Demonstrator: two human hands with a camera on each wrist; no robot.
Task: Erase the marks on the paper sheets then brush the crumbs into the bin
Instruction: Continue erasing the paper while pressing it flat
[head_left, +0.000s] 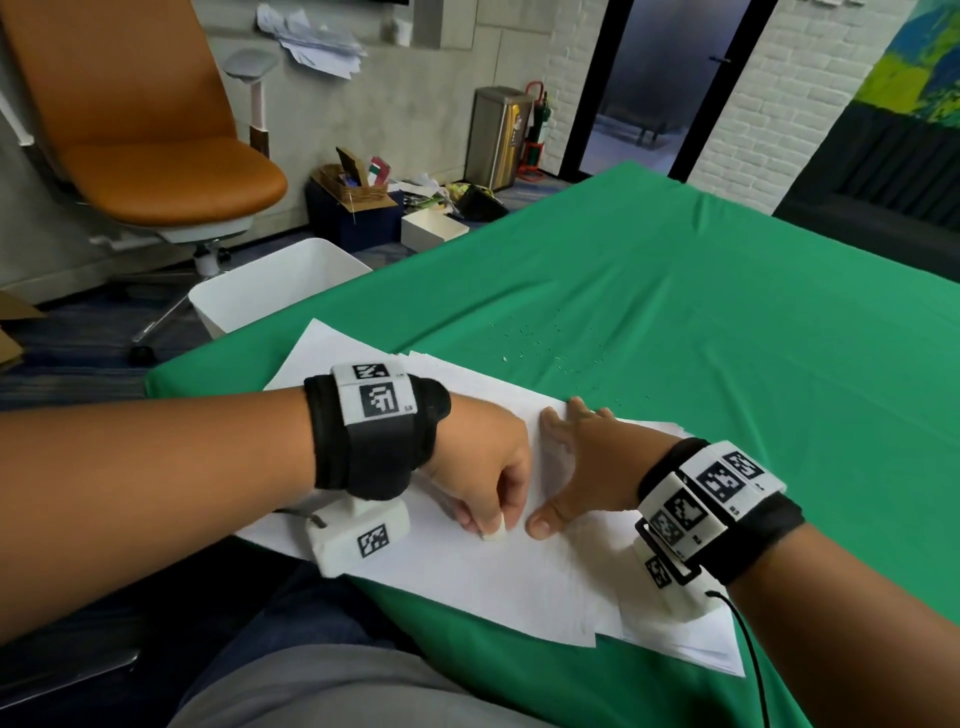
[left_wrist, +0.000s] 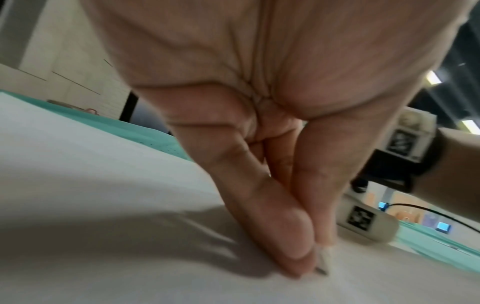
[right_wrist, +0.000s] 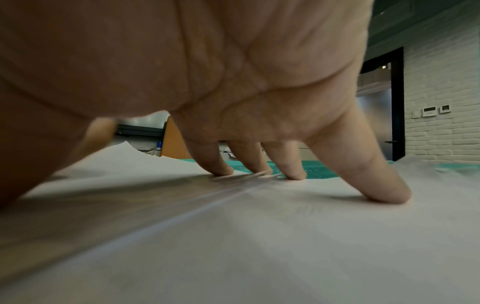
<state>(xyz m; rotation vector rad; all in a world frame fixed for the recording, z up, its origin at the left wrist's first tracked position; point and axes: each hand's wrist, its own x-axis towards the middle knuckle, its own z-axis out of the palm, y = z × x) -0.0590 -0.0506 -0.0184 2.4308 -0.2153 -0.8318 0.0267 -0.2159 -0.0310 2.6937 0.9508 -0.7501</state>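
Note:
Several white paper sheets (head_left: 467, 582) lie stacked on the green tablecloth (head_left: 727, 312) near its front edge. My left hand (head_left: 488, 519) pinches a small white eraser (head_left: 494, 534) between thumb and fingers, with its tip on the top sheet. The left wrist view shows the same pinch on the eraser (left_wrist: 323, 266) against the paper (left_wrist: 103, 185). My right hand (head_left: 571, 467) presses flat on the sheet just right of the eraser, with its fingers (right_wrist: 384, 191) spread on the paper (right_wrist: 259, 246). Eraser crumbs (head_left: 545, 343) are scattered on the cloth beyond the sheets.
A white bin (head_left: 275, 286) stands on the floor just off the table's far left corner. Behind it are an orange office chair (head_left: 156, 156), boxes of clutter (head_left: 363, 202) and a steel trash can (head_left: 498, 137). A dark sofa (head_left: 883, 182) is at the right.

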